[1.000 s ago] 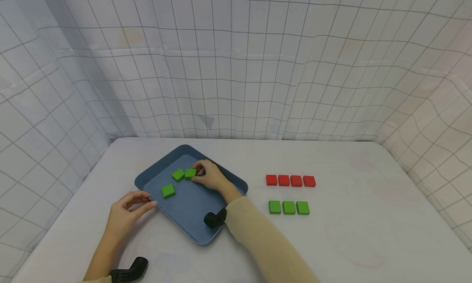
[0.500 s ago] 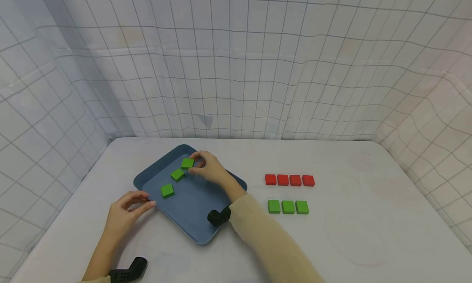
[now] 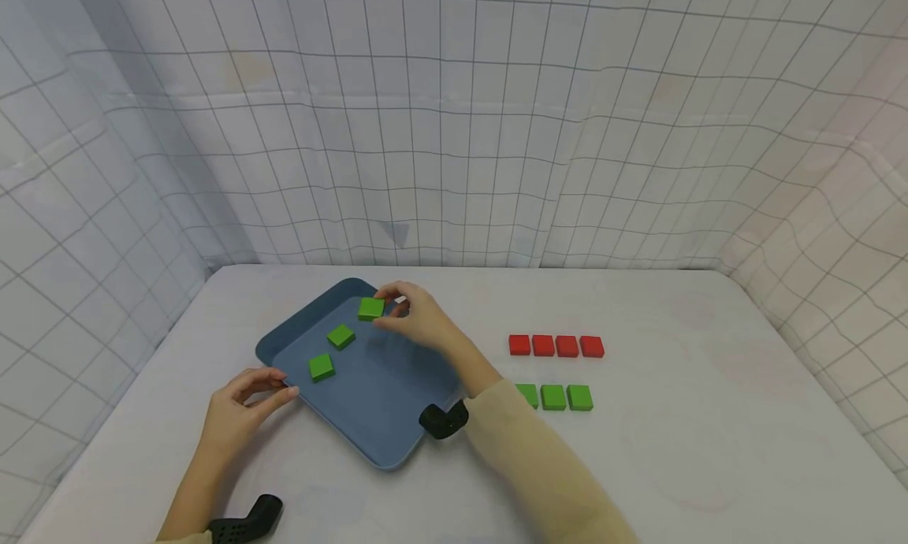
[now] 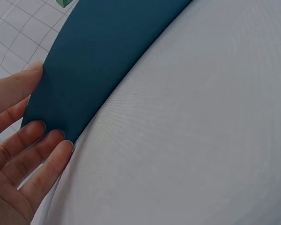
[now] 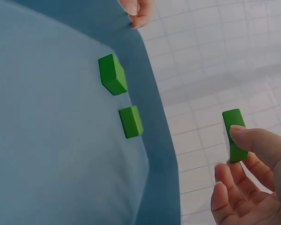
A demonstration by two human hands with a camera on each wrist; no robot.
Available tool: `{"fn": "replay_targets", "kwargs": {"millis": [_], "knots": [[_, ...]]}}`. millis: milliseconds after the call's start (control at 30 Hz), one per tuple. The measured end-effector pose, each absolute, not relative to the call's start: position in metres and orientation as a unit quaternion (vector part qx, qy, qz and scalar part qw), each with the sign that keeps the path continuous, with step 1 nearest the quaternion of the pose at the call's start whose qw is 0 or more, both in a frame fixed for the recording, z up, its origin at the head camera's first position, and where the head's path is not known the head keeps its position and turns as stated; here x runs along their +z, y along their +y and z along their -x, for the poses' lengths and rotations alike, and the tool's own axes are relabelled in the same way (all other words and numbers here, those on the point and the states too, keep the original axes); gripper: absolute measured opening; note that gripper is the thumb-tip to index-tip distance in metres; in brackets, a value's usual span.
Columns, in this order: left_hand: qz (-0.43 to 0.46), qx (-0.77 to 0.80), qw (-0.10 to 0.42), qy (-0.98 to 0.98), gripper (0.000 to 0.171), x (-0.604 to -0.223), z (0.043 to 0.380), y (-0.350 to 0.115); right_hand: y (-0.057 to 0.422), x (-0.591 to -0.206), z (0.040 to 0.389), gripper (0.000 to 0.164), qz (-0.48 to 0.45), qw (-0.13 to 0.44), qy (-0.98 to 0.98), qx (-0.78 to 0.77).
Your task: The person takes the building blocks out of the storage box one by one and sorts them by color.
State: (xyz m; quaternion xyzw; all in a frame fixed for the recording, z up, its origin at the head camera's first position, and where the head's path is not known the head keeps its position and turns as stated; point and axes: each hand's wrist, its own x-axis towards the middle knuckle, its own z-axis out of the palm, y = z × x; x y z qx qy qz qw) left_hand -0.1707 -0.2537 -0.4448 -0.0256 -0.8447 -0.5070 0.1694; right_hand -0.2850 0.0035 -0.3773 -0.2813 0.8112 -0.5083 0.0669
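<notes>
My right hand point(image 3: 420, 319) pinches a green block point(image 3: 371, 309) between thumb and fingers, raised over the far part of the blue tray point(image 3: 369, 402). In the right wrist view the held block point(image 5: 235, 140) appears on edge, the thumb across its face. Two more green blocks lie on the tray floor, one nearer the middle point(image 3: 341, 337) and one closer to the left rim point(image 3: 321, 367). At the tray's left corner my left hand point(image 3: 241, 406) holds the rim; the left wrist view shows thumb and fingertips against the tray wall point(image 4: 98, 51).
Right of the tray, several red blocks point(image 3: 542, 345) stand in a row on the white table point(image 3: 681, 418). Nearer me is a row of three green blocks point(image 3: 553, 397), its left one partly behind my right sleeve point(image 3: 546, 465). A gridded white curtain point(image 3: 454, 134) encloses the table.
My right hand has lifted the green block off the tray floor and carried it away from me, then slightly right. The left hand and the tray have stayed in place.
</notes>
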Motion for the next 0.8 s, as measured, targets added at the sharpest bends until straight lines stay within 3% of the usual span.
{"fn": "replay_targets", "kwargs": {"millis": [800], "knots": [[0.029, -0.512, 0.168, -0.842, 0.03, -0.449, 0.172, -0.255, 0.114, -0.367, 0.26, 0.038, 0.277, 0.049, 0.802, -0.528]]}}
